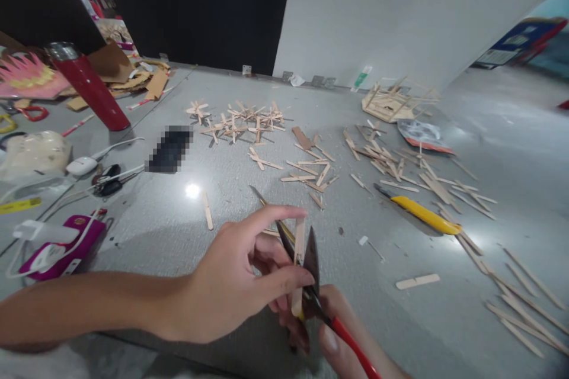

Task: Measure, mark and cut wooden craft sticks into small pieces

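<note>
Our left hand [222,287] pinches the stick [300,237] between the parted blades of the shears [312,257]; our right hand [342,307] grips their handles — we seem to be nicking it; next calls for steady hold — measured squeeze.

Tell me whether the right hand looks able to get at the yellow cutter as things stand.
Probably not yet: the right hand is gripping the red-handled scissors, which would likely need putting down first. Otherwise the way to the yellow cutter looks free, with nothing tall between.
</note>
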### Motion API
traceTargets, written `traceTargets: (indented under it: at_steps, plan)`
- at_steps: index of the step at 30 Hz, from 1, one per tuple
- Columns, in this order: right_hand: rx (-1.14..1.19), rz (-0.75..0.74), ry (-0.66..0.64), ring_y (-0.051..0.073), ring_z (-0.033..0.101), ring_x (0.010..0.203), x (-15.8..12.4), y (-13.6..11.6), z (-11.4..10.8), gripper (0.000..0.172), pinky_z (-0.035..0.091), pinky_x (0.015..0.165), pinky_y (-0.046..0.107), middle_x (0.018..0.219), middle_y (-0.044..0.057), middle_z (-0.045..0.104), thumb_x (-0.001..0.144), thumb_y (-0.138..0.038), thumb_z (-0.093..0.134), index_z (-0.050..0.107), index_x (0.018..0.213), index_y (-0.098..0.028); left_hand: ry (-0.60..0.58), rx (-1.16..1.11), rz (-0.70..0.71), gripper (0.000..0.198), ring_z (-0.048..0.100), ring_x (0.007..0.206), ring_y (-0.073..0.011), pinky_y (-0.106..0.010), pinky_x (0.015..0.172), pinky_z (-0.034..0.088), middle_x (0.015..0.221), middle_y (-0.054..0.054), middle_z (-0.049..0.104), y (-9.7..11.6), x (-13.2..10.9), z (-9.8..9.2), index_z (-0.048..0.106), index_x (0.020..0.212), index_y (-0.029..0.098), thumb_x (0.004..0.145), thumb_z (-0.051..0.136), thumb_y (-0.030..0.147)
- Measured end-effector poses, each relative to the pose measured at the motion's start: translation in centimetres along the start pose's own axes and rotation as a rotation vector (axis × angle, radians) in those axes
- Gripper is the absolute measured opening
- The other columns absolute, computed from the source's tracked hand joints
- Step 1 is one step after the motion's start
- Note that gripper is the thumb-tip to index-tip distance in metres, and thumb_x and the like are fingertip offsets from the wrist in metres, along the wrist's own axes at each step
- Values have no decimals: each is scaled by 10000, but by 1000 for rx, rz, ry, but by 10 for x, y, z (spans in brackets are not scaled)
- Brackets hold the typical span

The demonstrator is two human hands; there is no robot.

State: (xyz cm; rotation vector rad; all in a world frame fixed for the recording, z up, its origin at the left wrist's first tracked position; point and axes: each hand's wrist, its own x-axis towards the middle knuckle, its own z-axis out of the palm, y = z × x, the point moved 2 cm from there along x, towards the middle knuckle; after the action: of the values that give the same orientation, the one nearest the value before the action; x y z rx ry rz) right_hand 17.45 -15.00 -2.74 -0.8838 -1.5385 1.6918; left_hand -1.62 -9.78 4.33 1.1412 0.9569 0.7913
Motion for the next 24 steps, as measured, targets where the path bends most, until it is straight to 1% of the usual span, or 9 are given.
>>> traceTargets:
  at_steps: [4,8,10,12,14,17,21,24]
  plan:
    - [-75,36,-13,198,579,781,-5,0,-5,405,492,705,333,927,76,630,1034,-603,511,631,1110,-224,6,4,38,501,635,517,-94,-155,541,530,639,51,685,3,-1,0,626,1348,230,871,776,259]
    - [-124,68,69,191,550,709,-5,0,-5,510,483,634,326,868,81,616,990,-684,501,657,1025,-200,106,46,135,502,646,529,-83,-146,564,529,662,58,693,9,-2,-5,638,1356,252,876,786,267]
    - [-134,94,84,178,517,641,-2,-2,-3,602,465,583,314,776,60,573,952,-765,478,661,935,-192,133,64,152,509,646,520,-83,-145,557,526,650,64,685,11,-1,-7,642,1360,251,873,788,270]
    - [-133,133,68,159,470,563,4,-5,0,686,431,519,299,666,28,503,895,-851,463,641,821,-193,138,80,140,522,639,508,-87,-148,544,521,625,67,673,13,-1,-8,646,1363,238,864,791,274]
    - [-109,161,45,135,407,481,9,-8,2,719,391,463,287,565,-10,426,850,-900,456,601,735,-205,137,89,131,534,637,506,-92,-153,543,522,612,65,668,14,-1,-8,649,1362,224,853,798,280]
    - [-98,181,-4,108,360,406,12,-11,2,703,367,424,268,488,-42,387,867,-887,445,570,715,-212,123,76,134,556,636,513,-99,-163,548,528,621,55,679,15,-2,-8,646,1365,210,841,812,296]
    - [-163,157,-33,98,411,405,13,-14,-3,698,345,402,230,488,-29,434,901,-862,437,542,701,-202,111,33,126,578,622,506,-95,-159,541,519,619,55,675,14,-2,-7,635,1361,198,822,830,273]
    - [-219,116,-37,102,438,423,13,-14,-5,699,359,428,228,483,-23,445,927,-840,422,530,666,-201,100,1,109,566,615,502,-86,-150,537,509,625,62,671,13,-2,-6,641,1337,207,809,841,247]
